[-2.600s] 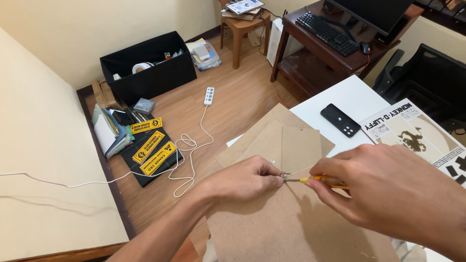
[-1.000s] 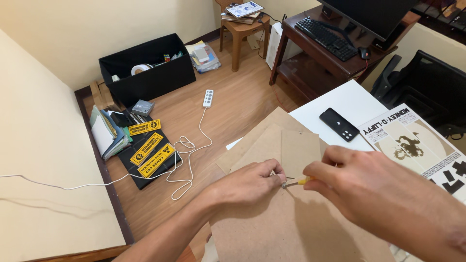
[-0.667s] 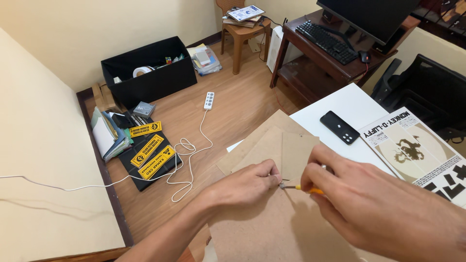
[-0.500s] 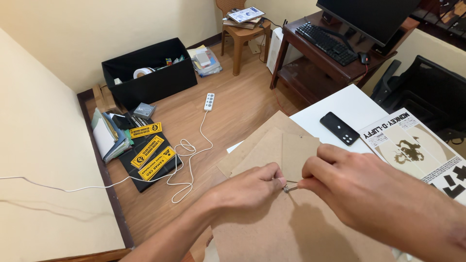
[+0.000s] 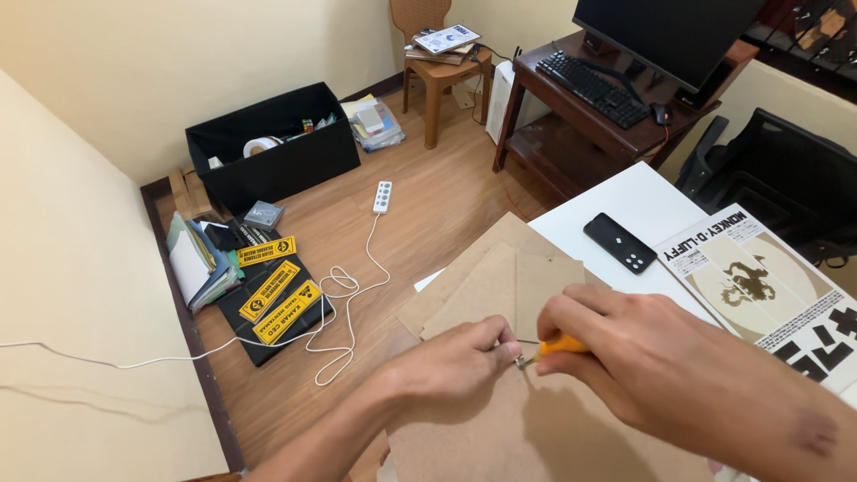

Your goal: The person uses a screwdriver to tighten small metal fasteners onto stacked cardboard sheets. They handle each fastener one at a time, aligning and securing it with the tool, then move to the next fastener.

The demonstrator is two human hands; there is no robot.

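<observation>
A brown hardboard backing sheet point(image 5: 473, 433) lies at the near edge of the white table point(image 5: 638, 192). My left hand point(image 5: 446, 361) rests on the board, its fingertips pinching a small metal clip at the board's upper edge. My right hand point(image 5: 643, 357) grips a small screwdriver with a yellow-orange handle point(image 5: 558, 345); its metal tip meets the clip right beside my left fingertips. Two more brown boards point(image 5: 500, 277) lie stacked just beyond my hands.
A black phone point(image 5: 618, 242) and a printed poster point(image 5: 759, 286) lie on the table at the right. On the wooden floor are a white power strip point(image 5: 382, 196) with its cord, a black bin point(image 5: 268, 143), yellow-and-black signs point(image 5: 277, 290) and a wooden stool point(image 5: 437, 54). A desk with keyboard point(image 5: 598, 76) stands behind.
My right hand has turned and shifted around the screwdriver, hiding then showing the handle. My left hand stays pinched on the clip. The view has drifted slightly.
</observation>
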